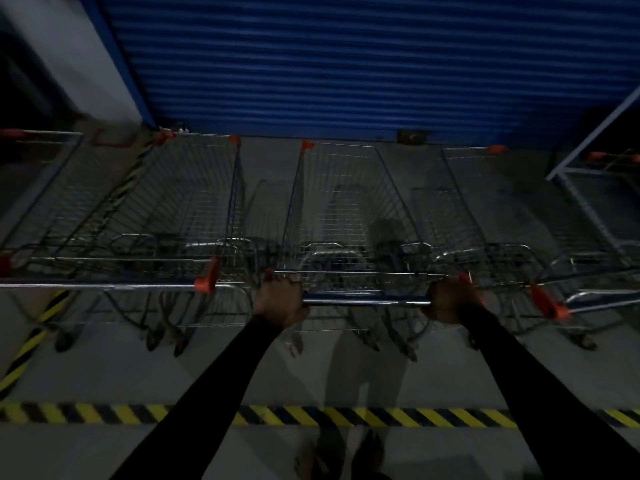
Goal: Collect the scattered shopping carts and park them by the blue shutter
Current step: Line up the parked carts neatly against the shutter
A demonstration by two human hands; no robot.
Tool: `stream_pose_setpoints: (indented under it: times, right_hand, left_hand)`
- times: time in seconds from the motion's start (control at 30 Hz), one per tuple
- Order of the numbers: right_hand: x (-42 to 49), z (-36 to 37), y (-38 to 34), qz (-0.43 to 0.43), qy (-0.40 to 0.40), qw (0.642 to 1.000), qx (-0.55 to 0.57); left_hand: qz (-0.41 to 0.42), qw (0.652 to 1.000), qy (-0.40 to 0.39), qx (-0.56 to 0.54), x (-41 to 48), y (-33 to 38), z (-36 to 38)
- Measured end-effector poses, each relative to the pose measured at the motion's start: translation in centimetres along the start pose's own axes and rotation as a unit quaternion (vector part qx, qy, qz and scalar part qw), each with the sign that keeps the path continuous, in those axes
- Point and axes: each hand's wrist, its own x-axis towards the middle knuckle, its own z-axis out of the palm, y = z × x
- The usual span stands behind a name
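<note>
middle cart (346,209) almost home at the blue shutter (346,64)
left hand (282,299) and right hand (452,301) grasp its handle (367,301); neighbouring carts (187,202) already parked

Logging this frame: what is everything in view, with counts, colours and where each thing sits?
shutter: one, blue, closed, across the back.
held cart: one, silver wire with orange corner caps, centre, nose toward the shutter.
other carts: at least three, same colours, on either side of it; exact count unclear in the dim blur.
hazard tape: two strips, yellow and black, one across the near floor, one diagonal at left.
metal frame: one, white, far right.
wall: one, grey, upper left.
sleeves: two, black.
left hand: grips the left end of the handle.
right hand: grips the right end.
</note>
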Motion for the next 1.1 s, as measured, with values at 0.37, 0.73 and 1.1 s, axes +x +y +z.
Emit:
stream_pose_setpoints:
  times: [0.37, 0.73, 1.1]
  right_hand:
    - [3.4, 0.3, -0.3, -0.010, 0.044, 0.998, 0.047]
    - [4.5, 0.8, -0.8, -0.039, 0.096, 0.994, 0.029]
    - [2.7, 2.4, -0.4, -0.013, 0.103, 0.992, 0.076]
  left_hand:
    - [-0.063, 0.998, -0.014, -0.012, 2.6, -1.7, -1.0]
    - [-0.070, 0.997, -0.037, 0.003, 3.8, -2.7, -2.0]
    - [-0.084, 0.995, -0.048, -0.014, 2.9, -1.3, -1.9]
